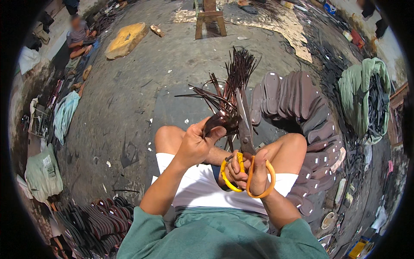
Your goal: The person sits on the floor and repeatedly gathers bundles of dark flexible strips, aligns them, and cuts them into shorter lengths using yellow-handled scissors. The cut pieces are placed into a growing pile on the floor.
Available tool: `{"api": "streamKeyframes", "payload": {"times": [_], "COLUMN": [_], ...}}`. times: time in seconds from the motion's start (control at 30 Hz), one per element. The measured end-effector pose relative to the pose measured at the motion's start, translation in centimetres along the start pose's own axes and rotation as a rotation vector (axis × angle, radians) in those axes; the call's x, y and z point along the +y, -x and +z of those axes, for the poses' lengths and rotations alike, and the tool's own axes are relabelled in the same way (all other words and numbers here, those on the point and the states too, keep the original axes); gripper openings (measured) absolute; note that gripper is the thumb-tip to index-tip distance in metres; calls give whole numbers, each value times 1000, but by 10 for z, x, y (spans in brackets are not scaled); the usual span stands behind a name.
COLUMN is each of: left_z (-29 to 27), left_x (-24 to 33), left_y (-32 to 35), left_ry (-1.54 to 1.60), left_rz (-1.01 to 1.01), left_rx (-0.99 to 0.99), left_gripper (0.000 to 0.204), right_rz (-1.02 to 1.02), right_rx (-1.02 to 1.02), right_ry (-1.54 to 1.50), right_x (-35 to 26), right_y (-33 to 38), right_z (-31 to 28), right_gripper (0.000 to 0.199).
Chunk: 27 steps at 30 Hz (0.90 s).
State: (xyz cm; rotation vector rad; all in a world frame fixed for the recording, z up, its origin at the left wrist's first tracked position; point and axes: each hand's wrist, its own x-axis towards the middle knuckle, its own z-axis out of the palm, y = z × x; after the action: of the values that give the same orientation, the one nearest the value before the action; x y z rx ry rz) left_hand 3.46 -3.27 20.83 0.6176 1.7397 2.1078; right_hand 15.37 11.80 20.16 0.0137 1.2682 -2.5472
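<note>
My left hand (193,146) is closed around a glossy dark brown piece (219,122), which looks like a curved sandal upper. In my right hand (255,173) is a large pair of scissors (245,131) with yellow-orange handle loops, my fingers through them. Its blades point away from me, close together, right beside the brown piece. Past both hands spreads a bundle of thin dark brown strips (239,69). Whether these strips join the held piece is hidden by the blades and my hand.
Many brown soles (297,93) curve in a row around my right side. More footwear pieces (97,220) lie at lower left. A green sack (355,97) of black scraps stands at right. Farther off are a yellow slab (126,39), a wooden stool (210,19) and a seated person (79,36).
</note>
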Motion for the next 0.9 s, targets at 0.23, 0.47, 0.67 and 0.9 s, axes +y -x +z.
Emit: {"api": "streamKeyframes", "payload": {"times": [0.23,0.47,0.67,0.9], "left_z": [-14,-7,-9,-16], "left_x": [-6,-7,3,1], "left_y": [-11,-8,-15,-23], "left_ry": [-159,-466,-636,-640], "left_rz": [152,308,461,438], "left_rx": [148,-114,-192,-205], "left_gripper": [30,32,38,51], "right_rz": [30,19,-53,-70], "right_rx": [-106,-116,-117,-126], "right_ry": [312,262,181,421], "right_x": [-8,-19,-16,-18], "right_y": [20,1,-3,4], "right_z": [18,11,9,6], "right_gripper": [101,107,100,119]}}
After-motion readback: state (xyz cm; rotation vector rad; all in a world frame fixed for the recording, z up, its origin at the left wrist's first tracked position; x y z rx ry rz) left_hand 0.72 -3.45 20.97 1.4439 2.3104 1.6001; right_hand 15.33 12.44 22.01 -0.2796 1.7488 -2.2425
